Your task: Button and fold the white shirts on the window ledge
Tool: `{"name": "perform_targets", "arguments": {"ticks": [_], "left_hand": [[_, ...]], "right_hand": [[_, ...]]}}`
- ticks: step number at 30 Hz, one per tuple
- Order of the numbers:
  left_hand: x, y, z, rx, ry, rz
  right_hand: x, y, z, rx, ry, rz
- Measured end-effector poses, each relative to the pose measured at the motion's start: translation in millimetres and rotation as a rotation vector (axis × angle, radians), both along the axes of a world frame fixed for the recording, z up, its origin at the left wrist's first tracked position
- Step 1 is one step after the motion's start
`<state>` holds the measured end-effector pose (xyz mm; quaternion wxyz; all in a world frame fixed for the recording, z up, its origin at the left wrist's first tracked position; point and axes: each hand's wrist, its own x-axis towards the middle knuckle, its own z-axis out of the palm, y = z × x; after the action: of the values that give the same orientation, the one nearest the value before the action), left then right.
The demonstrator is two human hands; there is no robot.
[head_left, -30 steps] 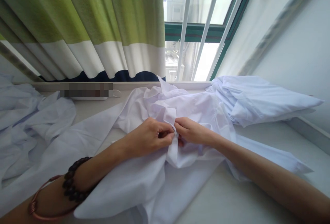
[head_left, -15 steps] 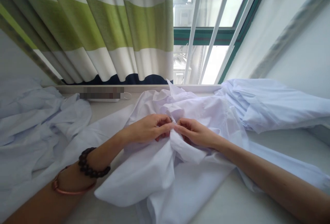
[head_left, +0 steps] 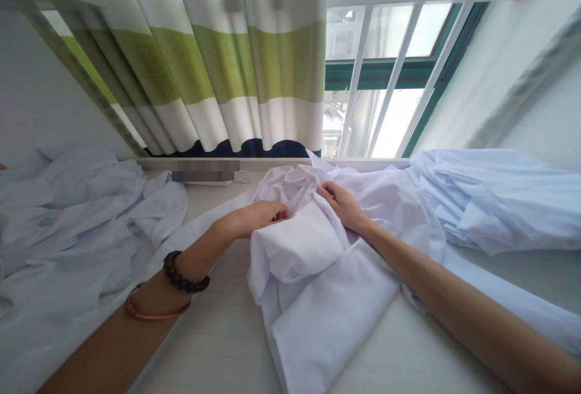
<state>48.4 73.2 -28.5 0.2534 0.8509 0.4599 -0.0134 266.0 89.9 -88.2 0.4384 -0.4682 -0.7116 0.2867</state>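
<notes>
Both your hands are at the upper folds of the white cloth [head_left: 308, 242], apparently working it by hand.
Nearest you, the cloth's lower part drapes over the pale surface [head_left: 204, 345]. Beyond that, your left hand [head_left: 254, 217] is beside the raised fold, fingers curled inward; whether they grip any fabric, you cannot tell from here. Your right hand [head_left: 342, 203] has its fingers nearly closed, seemingly pinching the cloth near its gathered top. Any next move calls for a sure fingertip hold and slack in the bunched layers, I'd judge, since a pull could drag the folds together. White fabric lies heaped at left [head_left: 68, 212] and piled at right [head_left: 512, 200], with the curtain [head_left: 218, 61] behind.
</notes>
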Motion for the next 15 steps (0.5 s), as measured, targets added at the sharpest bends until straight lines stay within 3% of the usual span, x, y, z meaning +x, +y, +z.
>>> {"name": "perform_targets", "arguments": {"ticks": [3, 6, 11, 15], "left_hand": [[-5, 0, 2.8, -0.074, 0.064, -0.014], [-2, -7, 11.1, -0.124, 0.130, -0.069], [-2, -17, 29.6, -0.053, 0.146, -0.201], [-16, -20, 49.3, 0.029, -0.018, -0.084]], "right_hand": [[6, -1, 11.9, -0.158, -0.063, 0.117], [18, -20, 42.5, -0.388, -0.137, 0.257], [30, -53, 84.1, -0.398, -0.663, 0.339], [38, -58, 92.3, -0.438, -0.699, 0.392]]}}
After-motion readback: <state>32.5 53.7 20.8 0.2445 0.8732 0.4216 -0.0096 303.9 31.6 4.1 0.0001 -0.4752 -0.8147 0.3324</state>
